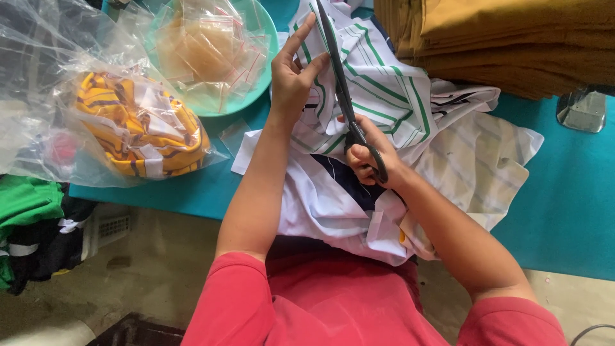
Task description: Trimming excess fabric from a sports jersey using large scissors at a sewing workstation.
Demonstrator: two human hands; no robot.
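Above the red sleeves, the right hand grips the scissors while the left hand, fingers spread, steadies the white green-striped garment; trimming looks underway, unfinished.

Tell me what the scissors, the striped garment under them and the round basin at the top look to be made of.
Scissors: dark blades, likely metal, with black, probably plastic handle loops around the right hand fingers.
Striped garment: thin woven or knit fabric, matte white with green stripes; it creases softly under the left hand.
Basin: smooth, slightly glossy mint-green, apparently moulded plastic.
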